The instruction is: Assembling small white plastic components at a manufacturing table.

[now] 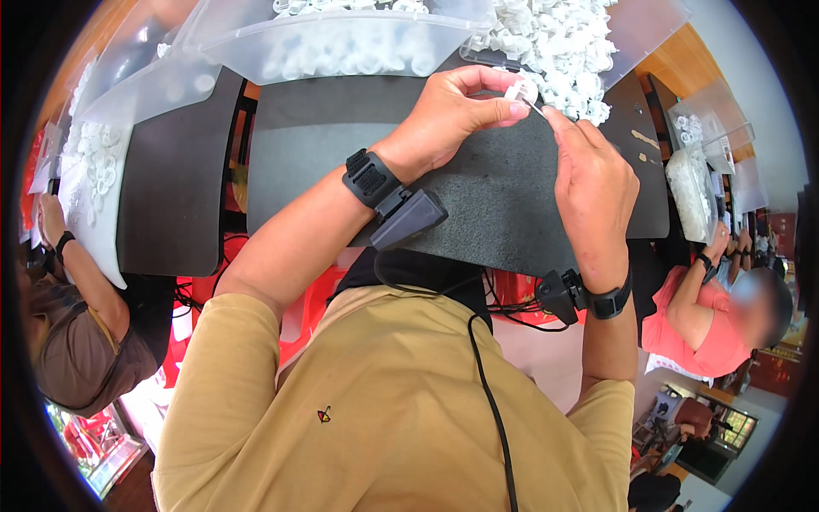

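Note:
My left hand [445, 118] pinches a small white plastic part [523, 89] between thumb and fingers, above the far side of the dark table. From the right, my right hand [595, 175] grips a thin pointed tool [535, 108], its tip at the part; most of the tool is hidden inside the fingers, so its kind does not show. Just beyond both hands lies a heap of similar white plastic parts [563, 47].
A translucent bin [341, 51] with white parts stands at the table's [324, 136] far edge. Black cables [490, 375] run down by my lap. People sit at left and right; white parts [92, 162] lie on the left table, and a filled bag [689, 196] is at right.

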Available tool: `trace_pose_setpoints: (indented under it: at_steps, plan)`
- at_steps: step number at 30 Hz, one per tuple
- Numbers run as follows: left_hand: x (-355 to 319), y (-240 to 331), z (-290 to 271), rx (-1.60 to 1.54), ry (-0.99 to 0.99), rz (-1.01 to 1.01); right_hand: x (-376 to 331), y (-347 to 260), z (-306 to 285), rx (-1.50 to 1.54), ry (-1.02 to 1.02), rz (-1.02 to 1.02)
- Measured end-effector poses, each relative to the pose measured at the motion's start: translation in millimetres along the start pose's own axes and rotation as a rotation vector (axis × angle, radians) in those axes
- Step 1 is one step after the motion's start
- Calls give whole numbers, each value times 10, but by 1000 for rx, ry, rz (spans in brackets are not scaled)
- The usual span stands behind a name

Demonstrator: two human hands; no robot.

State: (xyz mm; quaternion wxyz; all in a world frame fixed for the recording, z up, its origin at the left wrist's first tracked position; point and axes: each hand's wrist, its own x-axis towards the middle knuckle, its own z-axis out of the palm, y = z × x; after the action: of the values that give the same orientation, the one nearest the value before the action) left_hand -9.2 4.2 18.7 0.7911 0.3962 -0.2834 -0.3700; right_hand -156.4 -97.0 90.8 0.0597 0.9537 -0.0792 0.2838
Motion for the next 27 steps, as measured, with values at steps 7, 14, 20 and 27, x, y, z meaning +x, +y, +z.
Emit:
trace_pose_setpoints:
  at_steps: [7,14,20,27]
  plan:
    - [-11,23,4,30,9,4,19,-29,-37,-37,-35,-3]
    - [-7,-11,-16,7,21,24,26,-6,-4,-29,-28,-6]
    - [-8,-4,20,28,18,34,33,-21,-10,-94,-34,-22]
    - [5,-33,7,105,29,17,38,-37,31,-133,-125,-44]
